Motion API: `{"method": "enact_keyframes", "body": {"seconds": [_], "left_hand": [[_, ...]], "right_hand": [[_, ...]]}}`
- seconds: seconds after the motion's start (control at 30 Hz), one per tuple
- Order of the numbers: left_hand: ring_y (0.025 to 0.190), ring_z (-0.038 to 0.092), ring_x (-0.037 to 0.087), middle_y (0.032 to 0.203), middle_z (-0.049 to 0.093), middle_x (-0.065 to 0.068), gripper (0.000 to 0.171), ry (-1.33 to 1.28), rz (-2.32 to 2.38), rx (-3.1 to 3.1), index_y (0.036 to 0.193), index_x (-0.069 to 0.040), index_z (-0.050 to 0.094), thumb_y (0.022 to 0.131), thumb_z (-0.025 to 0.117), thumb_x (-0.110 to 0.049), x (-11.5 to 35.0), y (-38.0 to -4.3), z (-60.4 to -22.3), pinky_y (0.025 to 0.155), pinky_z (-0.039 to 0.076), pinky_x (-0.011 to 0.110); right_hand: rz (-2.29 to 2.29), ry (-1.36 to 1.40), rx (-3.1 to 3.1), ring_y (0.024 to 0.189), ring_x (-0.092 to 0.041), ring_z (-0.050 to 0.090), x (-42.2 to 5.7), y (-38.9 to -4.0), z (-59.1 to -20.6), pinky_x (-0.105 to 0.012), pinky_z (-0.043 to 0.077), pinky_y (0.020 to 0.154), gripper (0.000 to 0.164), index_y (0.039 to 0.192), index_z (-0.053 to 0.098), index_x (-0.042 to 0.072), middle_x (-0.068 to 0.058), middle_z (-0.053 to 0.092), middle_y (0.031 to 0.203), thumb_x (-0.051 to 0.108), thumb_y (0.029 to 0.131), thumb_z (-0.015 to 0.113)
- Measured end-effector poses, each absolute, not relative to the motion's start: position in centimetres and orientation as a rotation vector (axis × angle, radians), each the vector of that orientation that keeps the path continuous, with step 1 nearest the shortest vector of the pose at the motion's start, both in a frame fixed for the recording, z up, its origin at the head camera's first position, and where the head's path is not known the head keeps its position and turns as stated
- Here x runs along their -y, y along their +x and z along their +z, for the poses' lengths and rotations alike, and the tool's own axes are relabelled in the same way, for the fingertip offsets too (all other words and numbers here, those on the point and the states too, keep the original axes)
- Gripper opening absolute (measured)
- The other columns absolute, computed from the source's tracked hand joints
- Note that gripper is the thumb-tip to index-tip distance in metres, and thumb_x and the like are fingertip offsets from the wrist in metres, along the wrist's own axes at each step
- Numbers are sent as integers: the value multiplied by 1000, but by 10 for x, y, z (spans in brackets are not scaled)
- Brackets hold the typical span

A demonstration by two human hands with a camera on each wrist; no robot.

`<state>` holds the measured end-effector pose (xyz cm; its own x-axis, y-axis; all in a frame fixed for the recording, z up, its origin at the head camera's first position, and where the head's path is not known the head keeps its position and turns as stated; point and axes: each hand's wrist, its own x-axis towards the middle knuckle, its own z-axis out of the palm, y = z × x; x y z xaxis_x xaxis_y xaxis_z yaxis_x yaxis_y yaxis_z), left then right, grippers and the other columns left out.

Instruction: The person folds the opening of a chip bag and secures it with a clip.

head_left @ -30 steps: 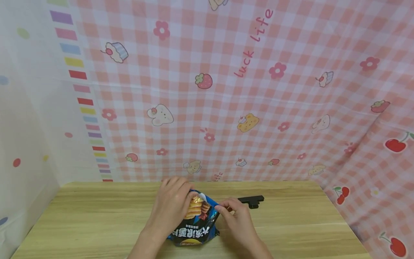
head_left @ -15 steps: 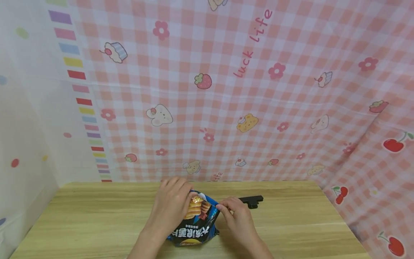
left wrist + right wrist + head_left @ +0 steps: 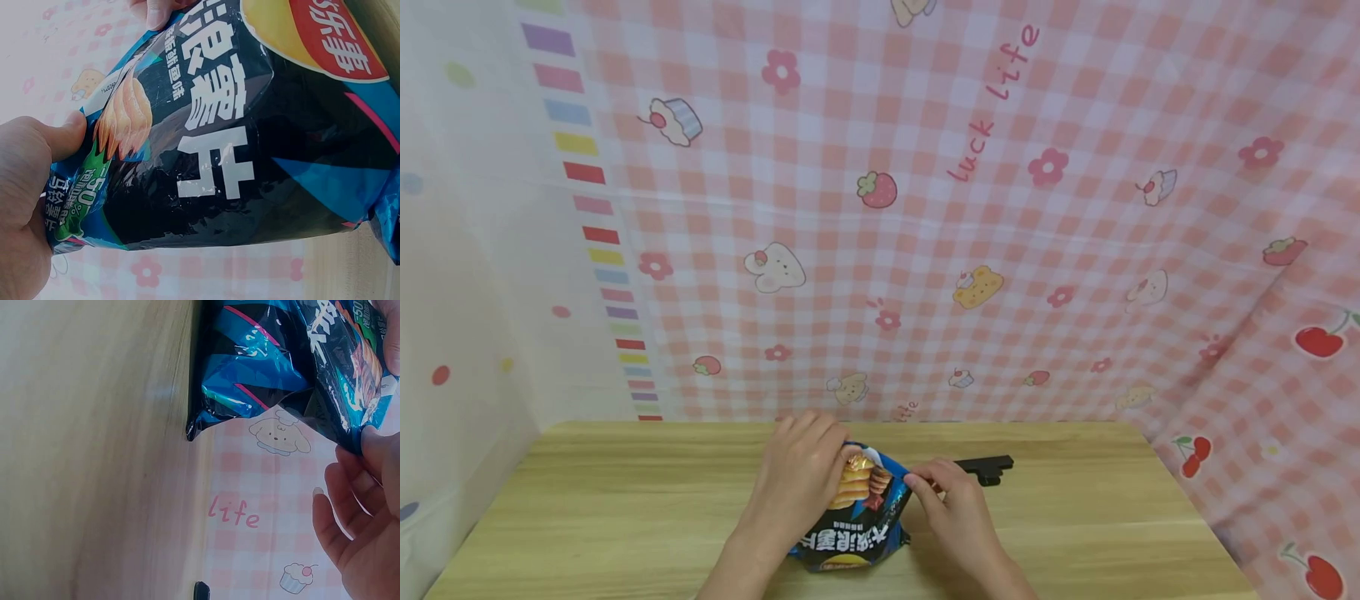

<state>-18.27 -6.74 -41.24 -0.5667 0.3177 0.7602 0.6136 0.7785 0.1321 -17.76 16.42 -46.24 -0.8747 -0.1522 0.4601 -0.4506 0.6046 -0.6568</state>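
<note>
Gleaming black-and-blue snack bag (image 3: 250, 140) with bold white lettering (image 3: 219, 99)

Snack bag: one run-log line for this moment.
left hand: grips edge of snack bag | right hand: pinches its corner | black object: on table

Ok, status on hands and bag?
Left hand grips bag along top; right hand pinches top corner. Black object beyond right hand, apparently no obstacle.

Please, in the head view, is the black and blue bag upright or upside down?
The bag is upside down: its white lettering appears inverted, with the yellow logo lowest.
</note>
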Motion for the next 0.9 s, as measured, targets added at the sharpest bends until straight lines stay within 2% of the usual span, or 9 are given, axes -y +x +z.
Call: {"method": "enact_keyframes", "body": {"seconds": [0.13, 0.33, 0.47, 0.63, 0.9], "left_hand": [[89, 65, 20, 91, 71, 2, 17, -686, -496, 2216, 93, -7, 73, 85, 88, -11, 67, -182, -413, 73, 48, 33], [89, 64, 20, 91, 71, 2, 16, -680, -497, 2218, 93, -7, 73, 86, 87, -12, 67, -183, -413, 74, 48, 33], [88, 64, 19, 90, 71, 1, 16, -679, -506, 2213, 92, -8, 73, 86, 87, -13, 67, -183, -413, 72, 46, 32], [88, 63, 18, 90, 71, 0, 16, -670, -508, 2220, 92, -9, 73, 86, 87, -14, 66, -182, -413, 71, 45, 31], [87, 63, 18, 91, 71, 0, 17, -673, -504, 2230, 94, -8, 74, 86, 87, -14, 67, -182, -413, 72, 47, 31]], "right_hand": [[1166, 488, 2503, 81, -4, 59, -166, -177, -461, -25, 53, 69, 15, 94, 78, 22, 14, 70, 90, 6, 96, 75], [1102, 555, 2554, 83, -3, 61, -173, -179, -456, -29, 56, 72, 11, 103, 78, 22, 18, 68, 92, 13, 97, 75], [1011, 597, 2562, 84, -4, 62, -184, -183, -450, -28, 55, 69, 11, 106, 78, 20, 15, 69, 95, 15, 96, 77], [837, 701, 2519, 87, -10, 65, -204, -191, -450, -28, 56, 71, 17, 107, 77, 17, 6, 73, 99, 15, 91, 83], [661, 806, 2527, 99, -21, 72, -235, -208, -458, -40, 61, 85, 34, 112, 76, 9, -2, 75, 110, 21, 83, 90]]}}
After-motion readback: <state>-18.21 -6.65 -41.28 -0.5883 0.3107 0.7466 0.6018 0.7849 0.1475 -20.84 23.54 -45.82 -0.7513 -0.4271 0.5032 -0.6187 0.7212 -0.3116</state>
